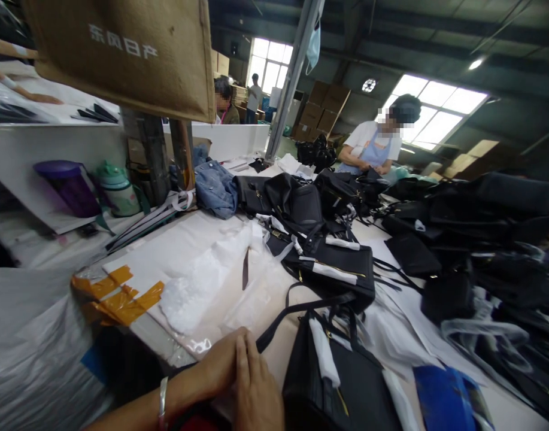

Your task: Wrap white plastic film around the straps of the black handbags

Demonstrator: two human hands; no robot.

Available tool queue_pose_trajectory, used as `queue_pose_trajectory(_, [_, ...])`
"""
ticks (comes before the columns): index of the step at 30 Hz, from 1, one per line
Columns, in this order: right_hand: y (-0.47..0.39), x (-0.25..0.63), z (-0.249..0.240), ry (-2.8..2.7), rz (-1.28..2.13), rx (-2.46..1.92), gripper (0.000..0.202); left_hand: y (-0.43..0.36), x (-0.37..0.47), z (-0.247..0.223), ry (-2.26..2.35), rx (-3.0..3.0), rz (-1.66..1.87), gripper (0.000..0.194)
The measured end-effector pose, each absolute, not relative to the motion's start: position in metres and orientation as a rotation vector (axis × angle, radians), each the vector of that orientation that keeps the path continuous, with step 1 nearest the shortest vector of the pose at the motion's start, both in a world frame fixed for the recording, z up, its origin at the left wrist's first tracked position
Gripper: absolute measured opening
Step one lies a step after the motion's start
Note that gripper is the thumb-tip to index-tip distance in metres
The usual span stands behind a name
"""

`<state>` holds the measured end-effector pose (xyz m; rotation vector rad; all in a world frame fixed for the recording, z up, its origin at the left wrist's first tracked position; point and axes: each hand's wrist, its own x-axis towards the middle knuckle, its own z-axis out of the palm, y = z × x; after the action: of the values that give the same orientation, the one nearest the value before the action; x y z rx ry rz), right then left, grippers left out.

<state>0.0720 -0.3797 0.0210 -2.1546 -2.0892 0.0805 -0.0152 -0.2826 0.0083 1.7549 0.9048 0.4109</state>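
— Where's the nearest black bag [368, 377]?
— On the desk [507, 413], just beside the right hand [258, 386], with white wrapping [322, 353] along its top. A black strap [296, 308] runs over to the fingers.
— Is either hand gripping it?
— I can't tell. The 2 hands meet; the right hand's fingers lie straight and close together against the left hand [223, 356], whose own fingers are mostly hidden.
— What's around them?
— Crumpled clear plastic [202, 287] ahead, orange tape [121, 296] on the left corner, another black bag [346, 260] farther back, and a blue bundle [449, 395] to the right.
— And beyond?
— Heaped black bags [485, 209], and 1 co-worker [370, 146] in an apron, standing behind.
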Motion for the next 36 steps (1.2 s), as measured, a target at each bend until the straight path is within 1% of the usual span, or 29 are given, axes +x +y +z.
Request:
queue_pose_trajectory(1, [-0.375,0.069,0.012,-2.049,0.111,-2.211,0.07,-0.281,-0.018,0.007,0.891,1.773,0.397,0.017])
queue_pose_trajectory(3, [-0.369,0.064,-0.004,-1.982,0.153,-2.318,0.062,-0.274,-0.025,0.006,0.878,1.836,0.386,0.017])
queue_pose_trajectory(6, [-0.358,0.061,-0.017,-1.952,0.229,-2.413,0.051,-0.262,-0.035,0.01,0.938,1.978,0.48,0.023])
queue_pose_trajectory(9, [-0.343,0.065,-0.012,-1.904,0.287,-2.459,0.051,-0.252,-0.034,0.014,0.99,2.184,0.61,0.032])
queue_pose_trajectory(10, [-0.338,0.067,-0.008,-1.885,0.292,-2.465,0.051,-0.249,-0.031,0.014,1.009,2.267,0.602,0.035])
queue_pose_trajectory(12, [-0.33,0.07,0.0,-1.863,0.287,-2.479,0.051,-0.242,-0.025,0.012,1.076,2.414,0.461,0.038])
queue_pose_trajectory(13, [-0.328,0.071,0.003,-1.866,0.282,-2.47,0.051,-0.238,-0.022,0.009,1.117,2.468,0.348,0.037])
queue_pose_trajectory(15, [-0.327,0.072,0.007,-1.861,0.265,-2.457,0.051,-0.23,-0.019,0.005,1.176,2.538,0.152,0.026])
queue_pose_trajectory(17, [-0.328,0.073,0.01,-1.849,0.245,-2.474,0.054,-0.22,-0.02,0.001,1.205,2.572,0.085,0.017])
queue_pose_trajectory(20, [-0.332,0.074,0.019,-1.909,0.199,-2.503,0.059,-0.207,-0.027,0.001,1.241,2.577,0.129,0.019])
queue_pose_trajectory(23, [-0.335,0.077,0.032,-2.018,0.174,-2.503,0.062,-0.2,-0.035,0.002,1.235,2.536,0.179,0.015])
queue_pose_trajectory(27, [-0.338,0.079,0.038,-2.084,0.204,-2.46,0.058,-0.197,-0.037,0.002,1.239,2.4,0.35,0.031])
queue_pose_trajectory(29, [-0.34,0.08,0.035,-2.108,0.224,-2.396,0.056,-0.198,-0.032,0.002,1.271,2.429,0.319,0.035])
queue_pose_trajectory(32, [-0.341,0.081,0.028,-2.115,0.264,-2.338,0.055,-0.198,-0.02,0.002,1.296,2.534,0.159,0.031])
queue_pose_trajectory(36, [-0.341,0.084,0.024,-2.096,0.289,-2.323,0.049,-0.194,-0.008,0.003,1.254,2.564,0.098,0.013])
